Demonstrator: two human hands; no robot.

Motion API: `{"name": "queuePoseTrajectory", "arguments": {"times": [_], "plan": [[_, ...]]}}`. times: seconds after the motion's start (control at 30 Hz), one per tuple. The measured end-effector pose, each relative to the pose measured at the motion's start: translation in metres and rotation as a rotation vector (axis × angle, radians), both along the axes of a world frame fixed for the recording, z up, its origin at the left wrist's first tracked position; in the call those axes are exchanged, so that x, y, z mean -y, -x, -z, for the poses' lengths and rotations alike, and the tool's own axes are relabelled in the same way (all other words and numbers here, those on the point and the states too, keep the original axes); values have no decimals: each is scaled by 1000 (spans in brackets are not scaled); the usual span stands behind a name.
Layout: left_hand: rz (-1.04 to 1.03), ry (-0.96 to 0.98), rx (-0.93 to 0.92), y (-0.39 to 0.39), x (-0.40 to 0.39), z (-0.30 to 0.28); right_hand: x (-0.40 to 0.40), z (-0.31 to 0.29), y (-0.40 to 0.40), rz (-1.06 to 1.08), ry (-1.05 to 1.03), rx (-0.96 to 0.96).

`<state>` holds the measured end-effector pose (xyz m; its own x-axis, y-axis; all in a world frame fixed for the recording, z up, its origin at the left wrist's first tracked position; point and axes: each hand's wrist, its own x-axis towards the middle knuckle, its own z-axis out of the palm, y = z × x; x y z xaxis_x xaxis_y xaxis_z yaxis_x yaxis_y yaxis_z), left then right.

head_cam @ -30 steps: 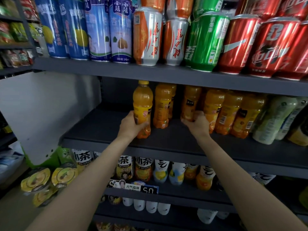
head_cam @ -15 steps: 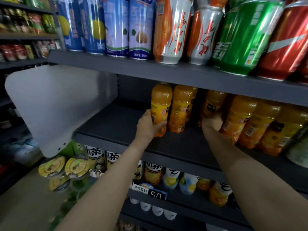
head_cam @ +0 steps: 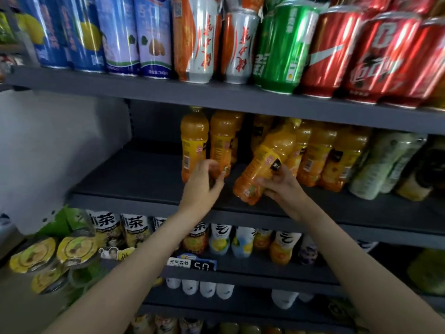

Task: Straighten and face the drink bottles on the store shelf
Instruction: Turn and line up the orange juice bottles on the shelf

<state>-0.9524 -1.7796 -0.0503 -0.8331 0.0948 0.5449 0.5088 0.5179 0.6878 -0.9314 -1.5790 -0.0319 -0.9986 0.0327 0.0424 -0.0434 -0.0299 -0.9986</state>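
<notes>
Right hand [head_cam: 280, 186] now grips tilted orange bottle [head_cam: 267, 162]; left hand [head_cam: 202, 183] released.

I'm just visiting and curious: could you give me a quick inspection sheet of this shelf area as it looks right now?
Surface: dark grey middle shelf, its left part bare.
Job's things: tilted orange bottle leaning with its cap up and right, off the row; two upright orange bottles to its left; more orange bottles behind and right.
Clutter: pale green bottles at the right end.
Hands: right hand grips the tilted bottle's lower part; left hand, fingers loosely curled, is in front of the upright bottles, contact unclear.
Cables: nothing seen.
Surroundings: cans on the shelf above; tea bottles and a price tag below.
</notes>
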Motion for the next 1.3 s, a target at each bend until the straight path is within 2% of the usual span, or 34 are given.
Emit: {"name": "queuePoseTrajectory", "arguments": {"times": [0.07, 0.13, 0.17, 0.23, 0.3, 0.43, 0.5, 0.53, 0.57, 0.67, 0.73, 0.8, 0.9, 1.03, 1.1, 1.2, 1.3], "plan": [[217, -123, 412, -9, -10, -14, -5, -3, -14, -108, 115, 9], [454, -398, 851, -22, -17, -26, -4, -11, -27, -141, 155, -7], [552, -504, 947, -26, -19, -27, -3, -17, -33, -129, 144, -17], [653, -582, 935, -29, -22, -23, -3, -30, -42, -72, 114, -41], [582, -549, 815, -31, -24, -16, -5, -41, -49, -5, 142, -67], [288, -166, 305, -38, -27, -7, -3, -43, -59, 190, 406, 13], [265, -110, 163, -43, -23, -11, -1, -36, -63, 223, 530, 11], [289, -118, 192, -45, -19, -14, 0, -33, -66, 225, 571, -8], [342, -166, 300, -46, -16, -18, -1, -32, -68, 215, 592, -37], [617, -491, 930, -51, -7, -31, -4, -33, -73, 125, 543, -112], [709, -505, 1100, -52, -6, -31, -3, -32, -74, 59, 465, -140], [737, -472, 1077, -54, -7, -25, -3, -33, -77, 21, 396, -136], [648, -527, 963, -54, -3, -16, -11, -40, -84, 43, 285, -88], [337, -263, 578, -55, 11, 0, -20, -47, -91, 158, 46, 68], [268, -205, 432, -65, 16, 8, -16, -43, -94, 224, -35, 117], [148, -160, 317, -85, 28, 22, -6, -38, -103, 283, -74, 83], [21, -116, 292, -112, 49, 43, 3, -32, -114, 164, -168, 41]]}}
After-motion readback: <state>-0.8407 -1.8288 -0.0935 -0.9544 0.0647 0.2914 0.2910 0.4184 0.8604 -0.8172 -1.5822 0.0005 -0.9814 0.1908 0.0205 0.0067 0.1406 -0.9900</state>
